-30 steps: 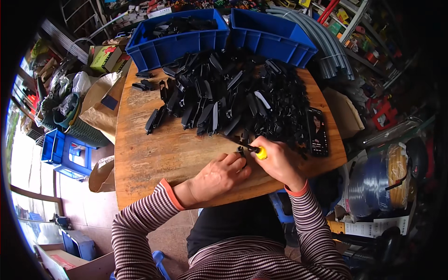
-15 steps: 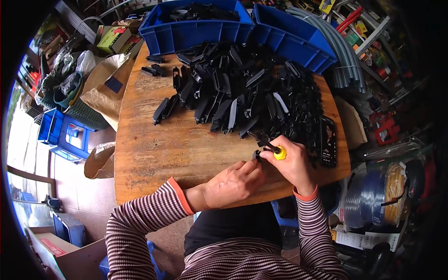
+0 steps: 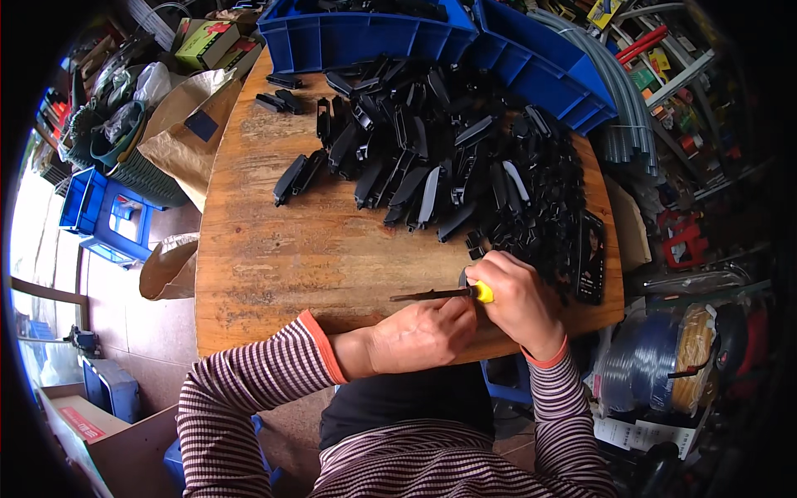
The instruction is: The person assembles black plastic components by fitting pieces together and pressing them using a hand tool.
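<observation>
My right hand (image 3: 516, 300) is closed around a yellow-handled tool (image 3: 484, 291). Its thin, dark, tapering shaft points left, above the back of my left hand (image 3: 425, 330). The left fingers are curled and closed, touching the right fingertips near the table's front edge. At their tips a small black plastic part (image 3: 464, 278) shows only as a dark sliver; the rest is hidden by my fingers. Beyond my hands lies a big pile of black plastic parts (image 3: 407, 158), long curved pieces on the left and smaller ones on the right.
The wooden table (image 3: 282, 241) has a curved rim. Along its far side stand two blue crates, one holding black parts (image 3: 365, 41) and another (image 3: 540, 66) at the right. A phone (image 3: 590, 257) lies at the right edge. Paper bags (image 3: 187, 137) and a blue stool (image 3: 124, 220) are left.
The tool's shaft has swung round from pointing up at the pile to pointing left across my left hand. My hands stay close together; the whole view has shifted slightly.
</observation>
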`<action>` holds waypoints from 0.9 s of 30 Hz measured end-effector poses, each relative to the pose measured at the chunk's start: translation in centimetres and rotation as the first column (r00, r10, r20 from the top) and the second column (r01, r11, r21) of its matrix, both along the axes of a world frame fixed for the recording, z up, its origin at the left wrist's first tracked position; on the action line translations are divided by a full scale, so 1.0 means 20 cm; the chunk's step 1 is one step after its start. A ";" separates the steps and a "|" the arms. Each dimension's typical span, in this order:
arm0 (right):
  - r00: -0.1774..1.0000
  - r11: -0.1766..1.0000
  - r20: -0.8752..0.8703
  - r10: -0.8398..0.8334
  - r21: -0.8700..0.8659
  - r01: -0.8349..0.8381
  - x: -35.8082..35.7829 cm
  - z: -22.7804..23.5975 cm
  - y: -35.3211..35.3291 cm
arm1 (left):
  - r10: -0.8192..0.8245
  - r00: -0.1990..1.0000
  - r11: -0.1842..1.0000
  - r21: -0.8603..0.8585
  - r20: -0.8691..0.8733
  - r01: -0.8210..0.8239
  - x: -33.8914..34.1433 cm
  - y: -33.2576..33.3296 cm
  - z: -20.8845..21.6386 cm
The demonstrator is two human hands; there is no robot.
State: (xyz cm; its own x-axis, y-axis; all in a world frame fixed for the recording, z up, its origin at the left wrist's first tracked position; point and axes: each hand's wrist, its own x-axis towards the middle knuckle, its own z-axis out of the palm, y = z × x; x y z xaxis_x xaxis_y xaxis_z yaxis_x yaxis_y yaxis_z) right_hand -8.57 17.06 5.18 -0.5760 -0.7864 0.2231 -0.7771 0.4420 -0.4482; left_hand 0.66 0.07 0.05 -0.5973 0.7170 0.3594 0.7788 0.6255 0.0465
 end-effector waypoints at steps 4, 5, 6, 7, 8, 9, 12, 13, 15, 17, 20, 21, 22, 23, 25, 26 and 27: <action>0.982 0.994 0.159 0.102 0.018 -0.106 -0.07 0.02 0.03 | 0.047 0.992 0.999 0.031 -0.120 -0.044 0.00 0.00 -0.01; 0.960 0.990 0.242 0.139 -0.003 -0.143 -0.08 0.04 0.02 | 0.049 0.991 0.998 0.031 -0.123 -0.046 0.00 0.00 -0.01; 0.960 0.989 0.240 0.142 -0.003 -0.146 -0.08 0.06 0.02 | 0.046 0.993 0.999 0.032 -0.112 -0.043 0.00 0.00 -0.01; 0.960 0.989 0.271 0.067 -0.148 -0.028 -0.07 0.08 0.03 | 0.044 0.994 0.999 0.031 -0.100 -0.041 0.00 -0.01 -0.01; 0.950 0.954 0.313 0.000 -0.286 0.094 -0.07 0.12 0.02 | 0.042 0.995 0.999 0.029 -0.087 -0.040 0.00 -0.02 -0.01; 0.928 0.885 0.365 -0.068 -0.407 0.225 -0.05 0.14 0.03 | 0.038 0.996 0.999 0.031 -0.086 -0.036 0.00 -0.01 -0.01; 0.926 0.642 0.374 0.044 -0.721 0.261 -0.03 0.04 -0.11 | 0.019 0.996 0.999 0.037 -0.085 -0.016 -0.01 0.00 0.01; 0.927 0.475 0.359 0.108 -0.838 0.269 -0.03 0.00 -0.14 | 0.016 0.996 0.999 0.029 -0.085 -0.014 0.00 0.00 0.00; 0.914 0.518 0.397 0.084 -0.801 0.300 -0.05 -0.06 -0.13 | 0.027 0.992 0.996 0.083 -0.123 -0.017 -0.01 0.01 -0.01; 0.869 0.609 0.491 0.057 -0.707 0.360 -0.05 -0.10 -0.14 | 0.039 0.989 0.995 0.098 -0.144 -0.025 -0.02 0.00 0.01; 0.873 0.645 0.452 -0.181 -0.616 0.452 -0.07 0.01 -0.02 | -0.021 0.990 0.998 0.053 -0.143 0.029 -0.04 -0.02 0.07; 0.857 0.648 0.417 -0.303 -0.569 0.506 -0.06 0.04 0.01 | -0.025 0.989 0.998 0.050 -0.148 0.033 -0.06 -0.02 0.06; 0.858 0.644 0.413 -0.304 -0.575 0.505 -0.06 0.03 0.02 | -0.015 0.993 0.999 0.032 -0.116 0.019 -0.08 -0.02 0.03; 0.908 0.766 0.281 -0.310 -0.493 0.414 -0.08 -0.02 0.03 | -0.003 0.996 1.000 0.012 -0.084 0.004 -0.10 -0.02 -0.01; 0.966 0.935 0.007 -0.258 -0.251 0.252 -0.12 -0.10 0.06 | 0.000 0.998 1.000 -0.012 -0.064 0.000 -0.15 -0.03 -0.02; 0.967 0.933 0.002 -0.255 -0.262 0.247 -0.12 -0.11 0.05 | 0.094 0.995 0.992 0.081 0.040 -0.097 -0.16 -0.05 -0.01; 0.964 0.933 0.003 -0.264 -0.252 0.256 -0.11 -0.12 0.03 | 0.177 0.973 0.966 0.162 0.150 -0.201 -0.17 -0.08 0.01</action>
State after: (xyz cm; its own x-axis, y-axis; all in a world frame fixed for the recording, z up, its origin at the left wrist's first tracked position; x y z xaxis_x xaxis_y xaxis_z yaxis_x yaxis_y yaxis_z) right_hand -10.76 17.61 2.70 -0.7431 -0.5275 0.4119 -0.6645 0.5086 -0.5475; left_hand -2.72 -1.44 0.17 -0.7666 0.5196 0.3773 0.6267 0.7333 0.2637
